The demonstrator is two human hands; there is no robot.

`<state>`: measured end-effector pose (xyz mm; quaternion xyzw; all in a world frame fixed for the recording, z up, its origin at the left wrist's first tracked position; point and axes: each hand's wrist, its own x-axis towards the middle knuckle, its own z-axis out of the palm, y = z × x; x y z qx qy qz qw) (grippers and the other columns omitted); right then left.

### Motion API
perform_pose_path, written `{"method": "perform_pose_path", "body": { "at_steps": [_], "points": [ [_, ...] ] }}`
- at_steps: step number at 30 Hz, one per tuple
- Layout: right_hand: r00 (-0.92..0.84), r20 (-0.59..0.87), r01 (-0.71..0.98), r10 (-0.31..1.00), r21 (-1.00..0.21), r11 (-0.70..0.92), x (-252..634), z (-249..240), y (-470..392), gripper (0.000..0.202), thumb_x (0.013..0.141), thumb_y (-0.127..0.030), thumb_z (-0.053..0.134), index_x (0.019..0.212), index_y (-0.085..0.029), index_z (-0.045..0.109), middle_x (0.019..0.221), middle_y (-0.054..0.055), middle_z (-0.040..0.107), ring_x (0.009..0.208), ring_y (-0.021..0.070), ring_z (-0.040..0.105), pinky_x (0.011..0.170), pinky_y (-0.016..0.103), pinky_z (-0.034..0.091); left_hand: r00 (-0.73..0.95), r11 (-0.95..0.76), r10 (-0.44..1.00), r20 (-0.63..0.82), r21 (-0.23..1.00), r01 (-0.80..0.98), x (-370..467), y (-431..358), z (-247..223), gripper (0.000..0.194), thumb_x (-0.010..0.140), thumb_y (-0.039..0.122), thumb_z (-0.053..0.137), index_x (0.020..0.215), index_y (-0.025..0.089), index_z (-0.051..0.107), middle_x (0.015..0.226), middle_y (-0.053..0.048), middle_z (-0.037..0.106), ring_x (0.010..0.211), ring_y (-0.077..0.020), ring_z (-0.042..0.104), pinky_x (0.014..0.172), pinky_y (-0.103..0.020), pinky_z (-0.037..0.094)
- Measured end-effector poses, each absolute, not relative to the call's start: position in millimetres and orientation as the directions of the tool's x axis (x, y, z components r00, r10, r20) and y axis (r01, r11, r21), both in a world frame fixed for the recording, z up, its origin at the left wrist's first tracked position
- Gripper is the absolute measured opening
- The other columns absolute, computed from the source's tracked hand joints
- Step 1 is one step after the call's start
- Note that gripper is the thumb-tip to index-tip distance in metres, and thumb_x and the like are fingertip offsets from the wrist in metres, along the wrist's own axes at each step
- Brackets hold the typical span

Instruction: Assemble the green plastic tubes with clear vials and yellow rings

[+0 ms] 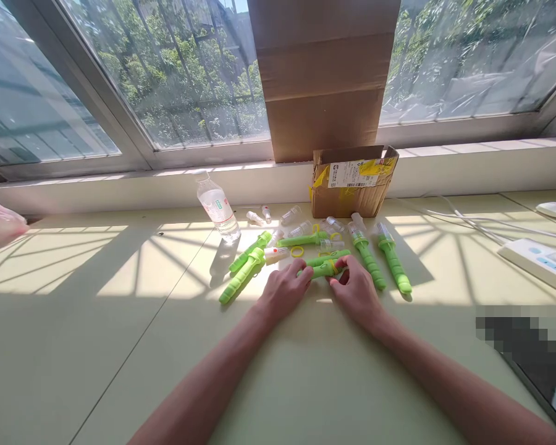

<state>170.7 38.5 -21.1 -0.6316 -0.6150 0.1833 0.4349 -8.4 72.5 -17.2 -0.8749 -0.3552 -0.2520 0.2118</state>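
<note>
Head view: bare forearms nearest, left hand [285, 287] and right hand [358, 289] meeting on one green plastic handle [325, 269] low over the counter [120, 346].

Fingers of both hands pinched on that ribbed handle, banded with a yellow ring. Likely to slip from the smooth grip; could knock a loose yellow ring [297, 251] or roll the round clear caps [291, 214] toward the water bottle [217, 207]. Matte counter, creased cardboard box [352, 182] behind.

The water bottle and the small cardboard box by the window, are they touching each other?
Apart. The head view shows the water bottle standing well left of the cardboard box, with a bare stretch of table and small clear caps between them.
</note>
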Motion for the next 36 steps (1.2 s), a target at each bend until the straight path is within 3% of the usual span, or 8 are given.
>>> {"method": "perform_pose_path", "body": {
  "at_steps": [6, 24, 36],
  "points": [
    [0.184, 0.293, 0.609, 0.938, -0.783, 0.125, 170.6, -21.7, 39.1, 0.018, 0.069, -0.024, 0.054, 0.084, -0.021, 0.045, 0.066, -0.003, 0.055, 0.053, 0.0136, 0.049, 0.054, 0.028, 0.038, 0.617, -0.659, 0.459, 0.639, -0.221, 0.719, -7.5, 72.3, -17.4, 0.009, 0.087, 0.022, 0.049, 0.085, 0.019, 0.058, 0.077, -0.002, 0.061, 0.064, -0.0122, 0.057, 0.051, -0.025, 0.036],
    [0.154, 0.29, 0.652, 0.944, -0.748, 0.123, 170.8, -20.9, 38.7, 0.021, 0.069, -0.019, 0.051, 0.087, -0.022, 0.041, 0.076, -0.001, 0.056, 0.06, 0.0147, 0.052, 0.058, 0.028, 0.04, 0.59, -0.665, 0.47, 0.657, -0.176, 0.726, -6.5, 72.3, -18.0, 0.02, 0.086, 0.034, 0.054, 0.093, 0.017, 0.059, 0.075, -0.001, 0.063, 0.064, -0.0138, 0.058, 0.052, -0.026, 0.038],
    [0.148, 0.294, 0.661, 0.944, -0.74, 0.126, 170.7, -23.6, 38.8, 0.02, 0.068, -0.018, 0.051, 0.084, -0.022, 0.041, 0.075, -0.001, 0.055, 0.058, 0.0133, 0.05, 0.057, 0.028, 0.038, 0.616, -0.635, 0.55, 0.564, -0.196, 0.747, -7.2, 70.4, -15.4, 0.019, 0.086, 0.035, 0.054, 0.094, 0.018, 0.054, 0.078, -0.001, 0.061, 0.059, -0.0135, 0.057, 0.041, -0.027, 0.028]
  ]
}}
